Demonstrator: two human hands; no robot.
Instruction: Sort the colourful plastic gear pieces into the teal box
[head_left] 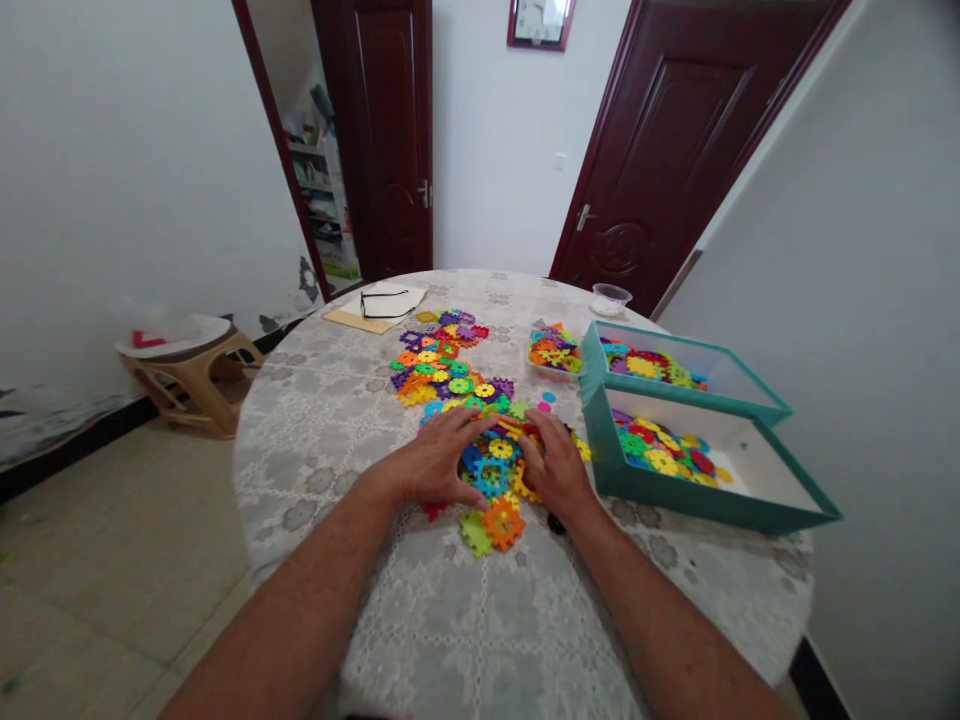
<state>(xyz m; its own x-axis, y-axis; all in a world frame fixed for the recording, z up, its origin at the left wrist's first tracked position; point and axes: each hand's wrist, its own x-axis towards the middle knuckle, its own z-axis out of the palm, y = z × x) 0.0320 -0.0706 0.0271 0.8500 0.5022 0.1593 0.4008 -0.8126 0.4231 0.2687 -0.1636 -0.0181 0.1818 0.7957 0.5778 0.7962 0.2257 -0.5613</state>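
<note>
Colourful plastic gear and flower pieces (491, 477) form a loose pile at the middle of the table. My left hand (442, 455) rests on the pile's left side, its fingers spread and its thumb apart, holding nothing visible. On the right side, my right hand (553, 462) touches the pieces with bent fingers; what lies under its fingertips is partly hidden. An orange square piece (503, 524) and a lime green piece (475, 533) lie at the near edge of the pile. Beyond my hands a band of joined-looking pieces (442, 362) stretches away to the back left.
Two teal boxes (705, 505) holding more pieces stand at the right. A clear tub of pieces (555, 350) sits beside them. Glasses (386, 303) lie on papers at the back left, and a clear bowl (611, 298) is at the back right.
</note>
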